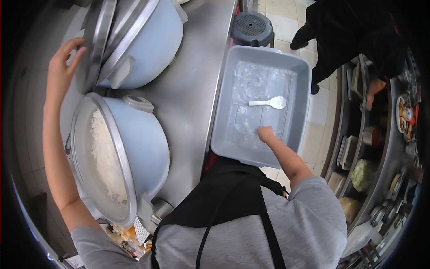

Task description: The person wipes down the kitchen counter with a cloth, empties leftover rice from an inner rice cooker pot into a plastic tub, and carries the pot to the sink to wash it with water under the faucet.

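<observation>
My left hand is raised at the upper left, fingers spread, touching the edge of a metal lid that stands up between two large pale-blue rice cookers. The nearer cooker is uncovered and shows white rice inside. My right hand reaches down into a grey plastic tub, fingers closed on the clear plastic film that lines its bottom. A white rice paddle lies in the tub, just beyond that hand.
The second rice cooker stands farther along the steel counter. A dark stool is past the tub. Another person in black works at a shelf of containers and food on the right.
</observation>
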Tool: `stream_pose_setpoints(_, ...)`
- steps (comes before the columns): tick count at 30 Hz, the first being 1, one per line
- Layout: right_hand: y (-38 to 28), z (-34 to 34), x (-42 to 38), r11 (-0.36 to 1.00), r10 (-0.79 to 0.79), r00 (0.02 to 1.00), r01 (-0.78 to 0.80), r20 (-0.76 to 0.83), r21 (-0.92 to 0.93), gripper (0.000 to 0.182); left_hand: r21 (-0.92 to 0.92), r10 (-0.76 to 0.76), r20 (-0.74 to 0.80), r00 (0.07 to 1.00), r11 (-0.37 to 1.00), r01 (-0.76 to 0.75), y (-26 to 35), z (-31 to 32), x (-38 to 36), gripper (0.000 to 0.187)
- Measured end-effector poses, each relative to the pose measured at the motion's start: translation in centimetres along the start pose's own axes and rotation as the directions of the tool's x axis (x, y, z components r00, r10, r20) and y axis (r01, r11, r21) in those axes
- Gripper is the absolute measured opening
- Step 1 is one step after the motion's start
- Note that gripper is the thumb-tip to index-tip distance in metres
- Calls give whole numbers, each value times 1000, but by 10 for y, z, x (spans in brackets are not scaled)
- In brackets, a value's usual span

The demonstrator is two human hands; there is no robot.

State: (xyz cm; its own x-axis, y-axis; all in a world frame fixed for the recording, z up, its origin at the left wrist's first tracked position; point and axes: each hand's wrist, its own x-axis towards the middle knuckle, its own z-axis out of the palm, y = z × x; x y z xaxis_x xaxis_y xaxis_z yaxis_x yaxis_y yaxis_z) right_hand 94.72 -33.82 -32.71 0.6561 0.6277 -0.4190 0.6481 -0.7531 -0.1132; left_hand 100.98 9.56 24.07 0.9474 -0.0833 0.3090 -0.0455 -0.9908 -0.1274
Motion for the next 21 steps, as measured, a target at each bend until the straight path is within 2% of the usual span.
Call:
stream_pose_setpoints(1,6,-14,2,957,91,994,-104,61,270,20,-26,63,9,998,998,-62,24,-3,-5,23)
stream_pose_setpoints(2,11,-38,1,834,157,977,-209,144,511,18,-52,123,17,992,991,-122,49,-5,-11,23)
stream_pose_setpoints(3,15,-71,-3,576,170,970,-241,174,781,17,-112,152,35,988,983,-147,74,-5,-16,23)
stream_pose_setpoints(4,17,-110,-9,236,167,964,-242,206,941,19,-171,182,50,982,970,-171,98,-5,-21,23)
stream_pose_setpoints(5,15,-145,-17,75,192,969,-171,154,982,20,-190,214,85,973,962,-195,117,0,-25,21)
stream_pose_setpoints(6,12,-176,-25,-84,224,969,-84,101,993,23,-221,306,89,948,934,-281,136,4,-29,17)
stream_pose_setpoints(7,8,-197,-31,-65,225,971,-64,77,996,23,-265,362,155,919,911,-315,149,15,-33,16)
stream_pose_setpoints(8,5,-216,-35,-174,271,963,37,11,984,25,-308,417,215,883,887,-344,163,27,-37,14)
stream_pose_setpoints(9,-1,-235,-40,-277,316,948,140,-48,951,28,-320,359,389,849,916,-241,184,34,-41,16)
stream_pose_setpoints(10,-10,-255,-49,-303,368,927,188,-68,934,27,-315,391,499,773,913,-259,203,40,-46,23)
stream_pose_setpoints(11,-15,-268,-55,-283,355,930,204,-95,937,27,-308,378,656,653,924,-226,222,41,-49,35)
stream_pose_setpoints(12,-20,-278,-60,-382,371,917,293,-145,877,26,-346,443,644,624,896,-279,233,67,-58,46)
stream_pose_setpoints(13,-26,-287,-62,-477,379,905,371,-195,797,25,-494,550,419,723,806,-327,240,95,-73,52)
stream_pose_setpoints(14,-28,-289,-63,-455,398,887,414,-237,788,25,-466,556,455,696,814,-346,253,97,-78,56)
stream_pose_setpoints(15,-28,-289,-65,-438,401,872,452,-281,777,26,-496,563,390,729,795,-349,267,110,-85,44)
stream_pose_setpoints(16,-31,-292,-73,-523,408,856,504,-318,687,30,-483,538,360,762,806,-341,278,114,-88,25)
stream_pose_setpoints(17,-40,-298,-83,-607,414,844,536,-342,587,35,-522,479,129,868,777,-351,284,113,-92,14)
stream_pose_setpoints(18,-61,-320,-105,-669,405,840,541,-360,510,37,-506,388,55,920,805,-310,291,116,-91,13)
stream_pose_setpoints(19,-79,-336,-125,-727,399,838,536,-372,428,40,-586,296,56,954,783,-208,293,111,-91,12)
stream_pose_setpoints(21,-91,-327,-130,-458,481,726,687,-492,565,43,-676,150,55,987,733,-74,292,110,-95,12)
